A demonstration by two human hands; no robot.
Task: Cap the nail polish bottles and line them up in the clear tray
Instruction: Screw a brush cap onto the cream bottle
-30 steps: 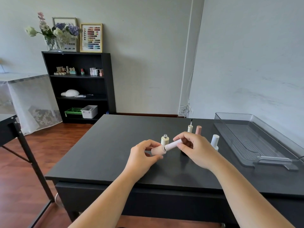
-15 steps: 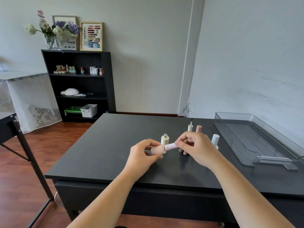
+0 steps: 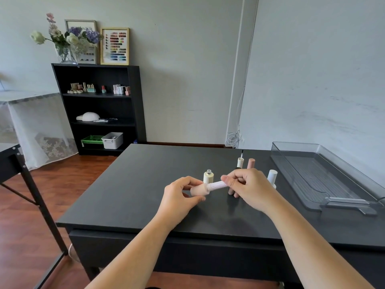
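Nail polish bottle, pink: held level above the middle of the worktop, neck pointing right. Sweep from the left follows.

Far left: corner of a black-framed table; behind it, a lace cloth hanging to the wood floor.

Black bookshelf against the back wall. On top of it: vase of flowers and a framed colour chart. Top shelf has rows of small bottles, too small to tell apart. Middle shelf: white domed object. Bottom shelf: green basket touching a white bin.

Left hand: thumb and fingers curled round the pink bottle's body.

Cream bottle: upright on the worktop just behind the held one, neck uncapped.

Ribbed pale cap: seated against the pink bottle's neck, in line with it.

Right hand: fingertips pinched on the cap's far end. This hand covers part of the worktop beneath; something brownish shows under its fingers, which I cannot identify.

Behind the right hand: cream cap standing with its brush pointing up, and just beside it a pink cylinder, bottle or cap unclear.

White capped bottle: upright, partly hidden by the right hand.

Coiled white cable at the wall's base.

Clear tray: right end of the worktop, well apart from the bottles, no bottle in it.
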